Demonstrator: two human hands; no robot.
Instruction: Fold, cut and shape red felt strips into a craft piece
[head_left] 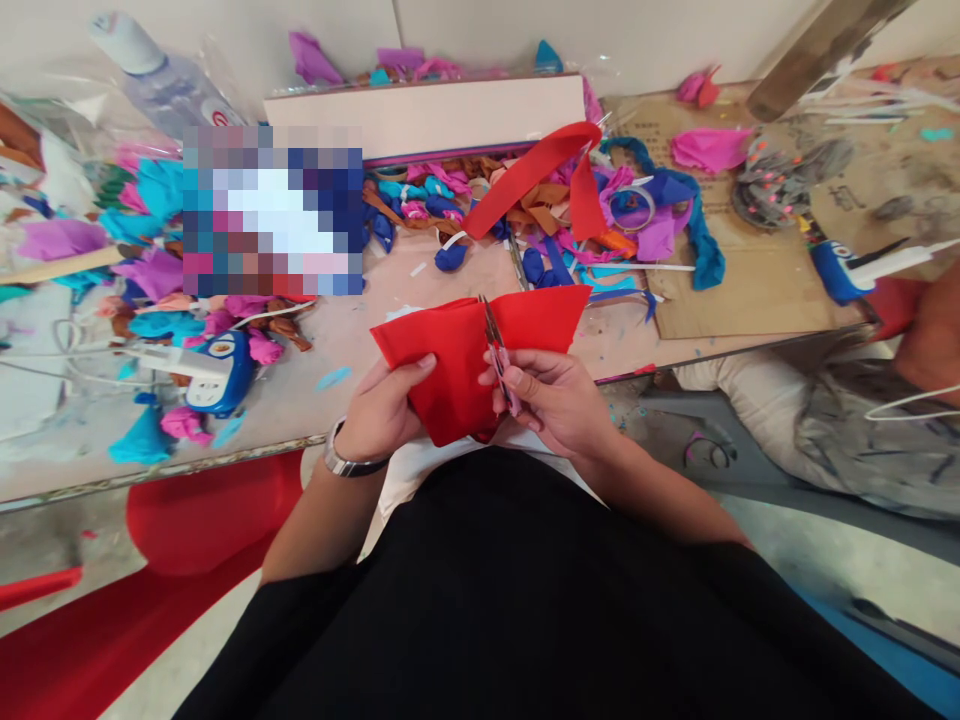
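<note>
A sheet of bright red fabric or paper (442, 375) is held over my lap, just off the table's front edge. My left hand (390, 405) grips its left side, thumb lying on top and fingers underneath. In my right hand (559, 395) is a pair of scissors (496, 355), blades pointing away from me and set at the sheet's far edge near the middle. The part of the sheet right of the blades reaches up past my right fingers. A looped red strip (532, 175) lies on the heap of scraps beyond.
Colourful scraps (427, 195) pile along the back beside a long pale box (427, 115). At left stand a clear bottle (161, 85) and a blue-and-white power strip (219, 375). Cardboard (720, 285) covers the right side, where another person's arm (930, 335) shows. A red chair (214, 515) is lower left.
</note>
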